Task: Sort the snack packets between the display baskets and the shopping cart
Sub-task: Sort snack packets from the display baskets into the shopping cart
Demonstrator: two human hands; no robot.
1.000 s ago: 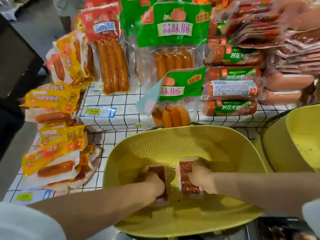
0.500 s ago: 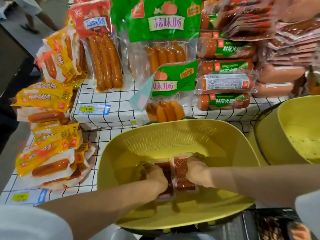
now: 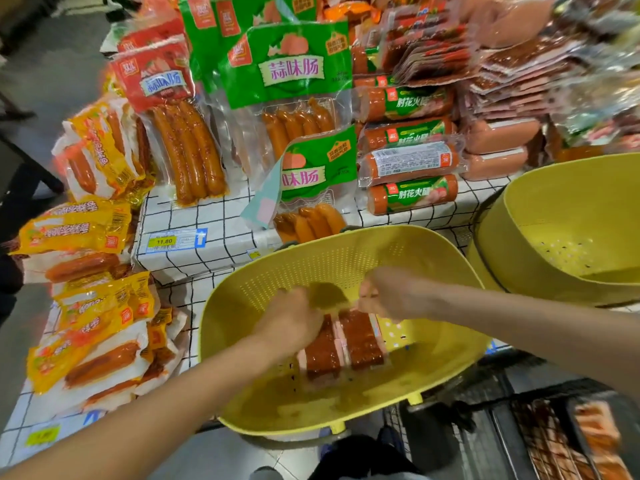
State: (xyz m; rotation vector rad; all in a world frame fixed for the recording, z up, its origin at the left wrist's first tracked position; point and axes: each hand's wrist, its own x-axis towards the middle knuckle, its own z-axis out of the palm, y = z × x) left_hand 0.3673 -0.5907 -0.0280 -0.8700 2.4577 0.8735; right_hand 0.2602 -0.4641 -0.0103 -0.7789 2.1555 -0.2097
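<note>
Shopping cart (image 3: 512, 441): nearest to us, below and to the right of the near basket's (image 3: 346, 258) closest rim. We see dark wire and reddish packs inside, too blurred to name.
Near basket: yellow and perforated, tipped so its inside faces us. We place everything else from it.
Left hand (image 3: 291, 320): inside the near basket, left of centre, its back toward us. The fingers curl over the upper end of the left packet (image 3: 322, 355) and grip it.
Right hand (image 3: 391, 294): inside the near basket, right of centre. The fingers are bunched in a narrow pinch on the upper edge of the right packet (image 3: 362, 341).
Left packet and right packet: clear wrap over dark red slabs. They lie side by side, touching, on the near basket's floor.
Second basket (image 3: 554, 209): also yellow, just right of the near basket and a little further back.
Checked cloth (image 3: 207, 216): white with black lines, covering the stand behind and to the left of the near basket.
Yellow sausage packs (image 3: 83, 230): heaped to the left of the near basket.
Price tag (image 3: 173, 240): behind the near basket's left rim. We read 11.80 on it.
Small green pack (image 3: 311, 174): just behind the near basket's far rim, leaning, with short orange sausages.
Ham rolls (image 3: 412, 194): stacked behind the near basket's far rim, toward the right, with green labels.
Red pack (image 3: 162, 84): further behind the near basket, to the left, holding long sausages.
Large green pack (image 3: 294, 67): straight behind the near basket, above the small green pack.
Flat packets (image 3: 519, 64): farthest, behind and to the right of the near basket, piled and blurred.
</note>
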